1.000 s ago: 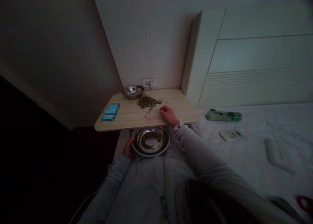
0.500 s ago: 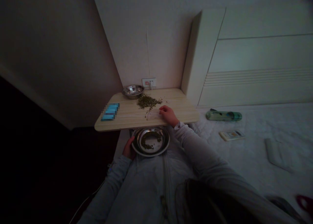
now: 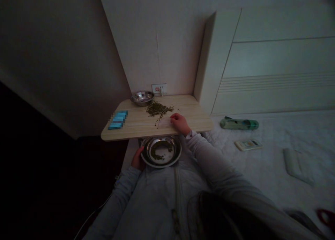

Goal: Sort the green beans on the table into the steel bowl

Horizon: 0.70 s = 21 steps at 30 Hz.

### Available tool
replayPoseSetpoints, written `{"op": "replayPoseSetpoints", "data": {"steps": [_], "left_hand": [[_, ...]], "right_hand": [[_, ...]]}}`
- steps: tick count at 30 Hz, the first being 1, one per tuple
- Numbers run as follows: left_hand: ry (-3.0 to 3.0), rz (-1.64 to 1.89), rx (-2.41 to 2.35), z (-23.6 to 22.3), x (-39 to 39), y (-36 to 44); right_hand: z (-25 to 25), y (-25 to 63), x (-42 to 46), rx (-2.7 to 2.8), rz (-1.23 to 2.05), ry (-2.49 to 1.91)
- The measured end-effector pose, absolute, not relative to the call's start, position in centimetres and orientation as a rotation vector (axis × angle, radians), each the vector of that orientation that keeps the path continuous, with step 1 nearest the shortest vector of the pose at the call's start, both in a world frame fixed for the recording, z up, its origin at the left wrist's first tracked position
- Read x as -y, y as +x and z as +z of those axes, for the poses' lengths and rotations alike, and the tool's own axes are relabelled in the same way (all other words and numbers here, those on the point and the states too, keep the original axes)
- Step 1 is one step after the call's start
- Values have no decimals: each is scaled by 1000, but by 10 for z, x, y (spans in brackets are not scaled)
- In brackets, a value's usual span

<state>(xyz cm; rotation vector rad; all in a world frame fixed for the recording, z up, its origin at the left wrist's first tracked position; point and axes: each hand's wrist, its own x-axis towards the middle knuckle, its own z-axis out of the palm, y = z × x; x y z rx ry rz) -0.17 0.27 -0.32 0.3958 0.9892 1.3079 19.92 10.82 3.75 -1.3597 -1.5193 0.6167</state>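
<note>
though time passed, right hand stayed put

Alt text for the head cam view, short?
Seen from the person's head, their left hand grips the rim of a steel bowl holding green beans, just below the edge of a light wood table. Their right hand rests on the tabletop near a scattered heap of beans and a smaller steel bowl.
</note>
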Motion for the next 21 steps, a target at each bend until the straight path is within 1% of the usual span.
{"op": "replayPoseSetpoints", "data": {"steps": [8,16,21], "left_hand": [[388,1263,-981,-6,-2,-3],[380,1280,-958,-5,-2,-2],[384,1297,-981,-5,-3,-2]], "right_hand": [[39,199,-106,1496,537,-1395],[33,199,-111,1574,654,-1342],[32,199,-111,1582,612,-1354]]}}
